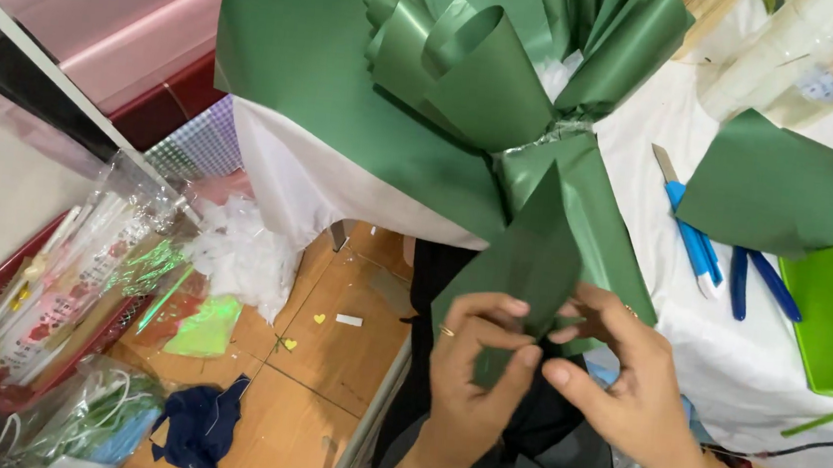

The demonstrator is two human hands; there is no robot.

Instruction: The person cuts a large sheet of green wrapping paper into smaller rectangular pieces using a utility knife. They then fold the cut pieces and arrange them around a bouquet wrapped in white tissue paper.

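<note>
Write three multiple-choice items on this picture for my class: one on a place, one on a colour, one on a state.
1. Where does the blue utility knife lie?
A. on the white table cover
B. on the wooden floor
C. in the red basket

2. What colour is the wrapping paper?
A. pink
B. green
C. silver

3. How is the small paper piece held?
A. by the left hand only
B. by no hand
C. by the left hand and right hand together

Answers: A, it rests on the cloth; B, every sheet is green; C, fingers of both hands pinch it.

The green wrapping paper (371,69) runs off the top edge — the bouquet's contents hidden.
</note>
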